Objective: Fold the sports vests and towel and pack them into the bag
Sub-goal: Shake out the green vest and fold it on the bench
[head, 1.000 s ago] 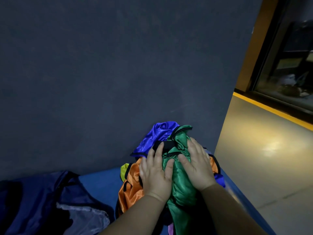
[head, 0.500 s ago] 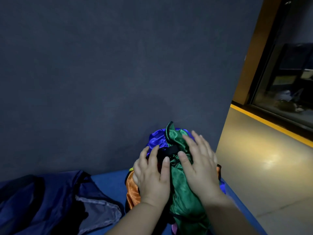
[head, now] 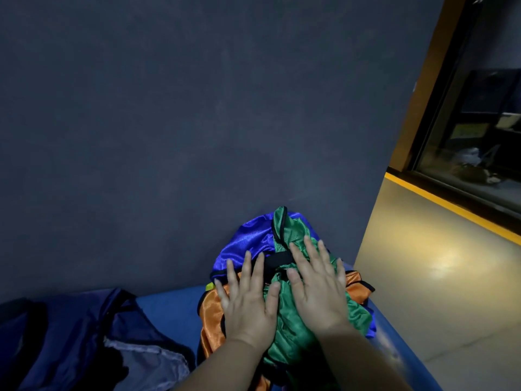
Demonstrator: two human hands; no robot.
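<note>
both of our hands are lying flat on the heap of sports vests (head: pixel 293 342), holding nothing. our left hand (head: pixel 248 303) is pressing with straight, spread fingers where the orange vest (head: pixel 211 317) meets the green vest (head: pixel 358 317), and our right hand (head: pixel 318 289) is pressing the green one just beside it. the heap is sitting on the blue padded surface (head: pixel 169 306) against the dark wall (head: pixel 169 136), with a blue vest (head: pixel 245 244) at its far side. we are judging this shiny fabric as light, soft and slippery, so we are favouring a pinch at the black-trimmed edges (head: pixel 277 261). the navy bag (head: pixel 84 328) is lying well to the left, slumped open. a pale grey layer (head: pixel 146 359) is showing at its mouth, and we are unable to tell whether that is the towel or lining.
</note>
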